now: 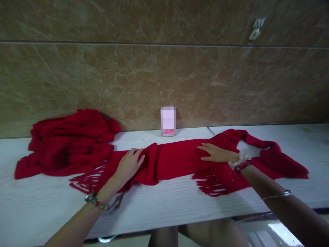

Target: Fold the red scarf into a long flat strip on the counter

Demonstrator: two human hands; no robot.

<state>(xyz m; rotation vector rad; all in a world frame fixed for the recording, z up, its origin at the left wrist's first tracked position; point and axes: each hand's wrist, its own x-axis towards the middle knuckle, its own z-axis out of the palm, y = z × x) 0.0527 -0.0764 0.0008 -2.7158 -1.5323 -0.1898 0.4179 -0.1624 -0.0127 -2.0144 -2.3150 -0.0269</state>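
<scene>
Long red fringed cloth scarf [176,159] lying across the white wood-grain surface [177,202] — your right hand [216,153] flat on it, grip apart; your left hand [129,165] bent over it — can't tell if that grip clamps.

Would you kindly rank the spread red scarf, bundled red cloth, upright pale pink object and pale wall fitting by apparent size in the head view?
1. Spread red scarf
2. Bundled red cloth
3. Upright pale pink object
4. Pale wall fitting
</scene>
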